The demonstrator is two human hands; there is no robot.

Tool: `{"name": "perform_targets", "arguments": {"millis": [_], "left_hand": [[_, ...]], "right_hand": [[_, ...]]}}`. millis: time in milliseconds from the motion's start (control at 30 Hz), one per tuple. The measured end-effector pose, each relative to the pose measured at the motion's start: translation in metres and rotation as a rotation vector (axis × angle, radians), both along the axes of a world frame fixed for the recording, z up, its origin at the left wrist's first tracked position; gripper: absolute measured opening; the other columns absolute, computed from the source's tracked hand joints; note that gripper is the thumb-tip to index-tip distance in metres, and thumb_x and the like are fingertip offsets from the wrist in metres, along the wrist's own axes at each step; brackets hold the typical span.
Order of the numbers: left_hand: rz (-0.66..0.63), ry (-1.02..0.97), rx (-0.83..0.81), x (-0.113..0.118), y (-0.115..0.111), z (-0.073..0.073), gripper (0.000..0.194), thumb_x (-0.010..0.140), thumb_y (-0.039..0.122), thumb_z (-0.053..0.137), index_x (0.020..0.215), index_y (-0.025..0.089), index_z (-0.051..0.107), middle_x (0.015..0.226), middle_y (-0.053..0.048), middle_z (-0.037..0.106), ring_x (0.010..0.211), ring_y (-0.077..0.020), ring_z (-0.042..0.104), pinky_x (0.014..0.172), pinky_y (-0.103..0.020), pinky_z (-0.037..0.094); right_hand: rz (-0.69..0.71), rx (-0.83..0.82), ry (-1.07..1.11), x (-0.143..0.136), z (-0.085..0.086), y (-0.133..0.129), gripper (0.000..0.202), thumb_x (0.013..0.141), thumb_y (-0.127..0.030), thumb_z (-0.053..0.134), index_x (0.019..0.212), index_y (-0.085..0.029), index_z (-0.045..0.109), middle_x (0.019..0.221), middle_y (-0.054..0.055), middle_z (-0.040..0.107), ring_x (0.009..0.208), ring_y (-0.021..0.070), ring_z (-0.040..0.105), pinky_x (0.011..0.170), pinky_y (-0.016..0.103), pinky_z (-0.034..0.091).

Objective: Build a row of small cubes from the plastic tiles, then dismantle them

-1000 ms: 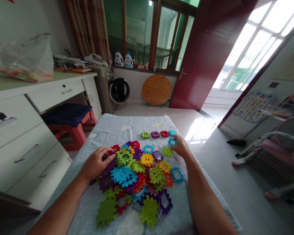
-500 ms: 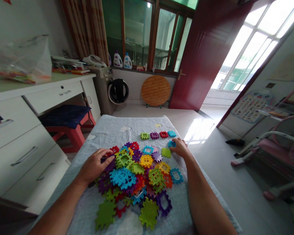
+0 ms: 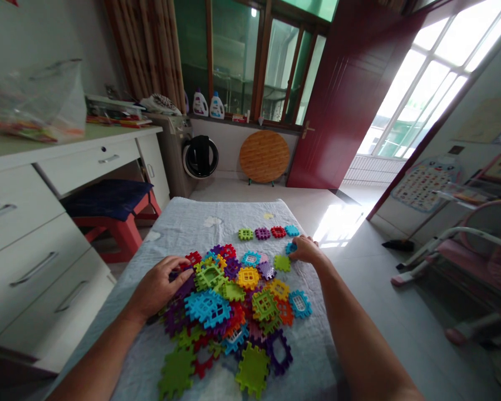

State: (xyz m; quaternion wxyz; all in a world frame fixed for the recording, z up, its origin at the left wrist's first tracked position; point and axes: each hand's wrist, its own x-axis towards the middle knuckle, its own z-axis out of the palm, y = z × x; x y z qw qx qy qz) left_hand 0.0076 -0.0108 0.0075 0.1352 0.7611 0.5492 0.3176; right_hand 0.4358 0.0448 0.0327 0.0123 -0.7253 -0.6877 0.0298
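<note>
On the cloth-covered table lies a pile of colourful plastic interlocking blocks (image 3: pixel 249 277) with notched edges. My right hand (image 3: pixel 308 249) is at the pile's far right, its fingertips closed on a blue interlocking block (image 3: pixel 290 248). A light green block (image 3: pixel 282 263) lies just below those fingers. Beyond them runs a short row: a green block (image 3: pixel 245 234), a purple block (image 3: pixel 263 234), a red block (image 3: pixel 278 231) and a blue block (image 3: pixel 292 230). My left hand (image 3: pixel 161 285) rests at the pile's left edge, thumb and fingers apart beside purple pieces; its palm side is hidden.
A pale blue patterned cloth (image 3: pixel 209 220) covers the table. To the left stand a white desk (image 3: pixel 89 170) and a red stool (image 3: pixel 129 225) with a dark cushion. Behind are a washing machine (image 3: pixel 173 150) and a round wooden tabletop (image 3: pixel 264 157). A pink chair (image 3: pixel 463 234) is at right.
The view has shifted very slightly. My right hand stays on the blue block at nearly the same spot, and my left hand remains at the pile's edge.
</note>
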Motion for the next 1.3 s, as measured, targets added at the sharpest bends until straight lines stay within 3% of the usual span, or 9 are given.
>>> {"name": "perform_targets", "arguments": {"millis": [133, 233, 433, 733, 967, 1100, 1200, 1300], "left_hand": [[-0.001, 0.008, -0.010, -0.001, 0.000, -0.002, 0.040, 0.083, 0.057, 0.052, 0.100, 0.022, 0.065, 0.106, -0.006, 0.066, 0.091, -0.0204, 0.064, 0.084, -0.031, 0.051], [0.002, 0.008, -0.014, -0.001, 0.001, -0.002, 0.040, 0.083, 0.057, 0.053, 0.099, 0.022, 0.065, 0.106, -0.006, 0.066, 0.091, -0.0204, 0.065, 0.084, -0.031, 0.051], [0.004, 0.012, -0.008, -0.003, 0.001, -0.003, 0.039, 0.083, 0.056, 0.053, 0.100, 0.023, 0.065, 0.106, -0.006, 0.066, 0.093, -0.0210, 0.064, 0.085, -0.031, 0.052], [0.038, 0.020, 0.004, -0.005, 0.001, -0.002, 0.041, 0.082, 0.058, 0.053, 0.099, 0.023, 0.066, 0.106, -0.006, 0.067, 0.093, -0.0219, 0.064, 0.084, -0.032, 0.052], [0.043, 0.044, 0.011, -0.004, 0.001, -0.001, 0.041, 0.082, 0.059, 0.052, 0.099, 0.024, 0.067, 0.106, -0.006, 0.068, 0.094, -0.0222, 0.064, 0.084, -0.031, 0.052], [0.034, 0.050, 0.002, -0.004, 0.001, -0.001, 0.041, 0.083, 0.058, 0.052, 0.099, 0.024, 0.066, 0.106, -0.006, 0.068, 0.096, -0.0217, 0.063, 0.085, -0.030, 0.052], [0.033, 0.056, -0.006, -0.003, 0.000, 0.001, 0.041, 0.083, 0.058, 0.051, 0.099, 0.023, 0.066, 0.105, -0.006, 0.067, 0.096, -0.0218, 0.063, 0.086, -0.031, 0.051], [0.032, 0.072, -0.003, -0.001, -0.001, 0.003, 0.040, 0.083, 0.058, 0.052, 0.099, 0.023, 0.066, 0.106, -0.005, 0.067, 0.099, -0.0223, 0.063, 0.089, -0.032, 0.050]], "right_hand": [[0.041, 0.000, -0.025, 0.002, -0.001, 0.004, 0.037, 0.058, -0.036, 0.074, 0.091, -0.022, 0.069, 0.100, 0.008, 0.064, 0.099, 0.0296, 0.053, 0.079, 0.036, 0.040], [0.060, 0.036, -0.008, 0.009, 0.007, 0.014, 0.042, 0.060, -0.034, 0.072, 0.100, -0.022, 0.067, 0.103, 0.009, 0.061, 0.098, 0.0284, 0.052, 0.080, 0.036, 0.038], [0.045, 0.104, 0.082, 0.025, 0.028, 0.054, 0.056, 0.064, -0.026, 0.068, 0.119, -0.026, 0.059, 0.117, 0.008, 0.057, 0.104, 0.0283, 0.049, 0.082, 0.035, 0.037], [0.105, -0.028, 0.071, 0.031, 0.013, 0.088, 0.057, 0.061, -0.019, 0.068, 0.117, -0.027, 0.062, 0.117, 0.007, 0.058, 0.102, 0.0254, 0.051, 0.078, 0.029, 0.040], [0.109, -0.059, 0.065, 0.035, 0.006, 0.091, 0.059, 0.061, -0.017, 0.069, 0.119, -0.026, 0.062, 0.118, 0.007, 0.057, 0.101, 0.0257, 0.052, 0.080, 0.030, 0.042], [0.114, -0.031, 0.075, 0.035, 0.013, 0.086, 0.068, 0.063, -0.018, 0.066, 0.129, -0.025, 0.054, 0.126, 0.009, 0.054, 0.107, 0.0271, 0.050, 0.083, 0.032, 0.042], [0.121, 0.078, 0.116, 0.027, 0.023, 0.072, 0.067, 0.066, -0.019, 0.063, 0.132, -0.024, 0.051, 0.129, 0.009, 0.052, 0.109, 0.0287, 0.049, 0.088, 0.035, 0.040], [0.263, 0.095, 0.214, 0.011, 0.028, 0.045, 0.057, 0.069, -0.017, 0.060, 0.126, -0.020, 0.055, 0.122, 0.010, 0.056, 0.107, 0.0257, 0.052, 0.090, 0.034, 0.040]]}}
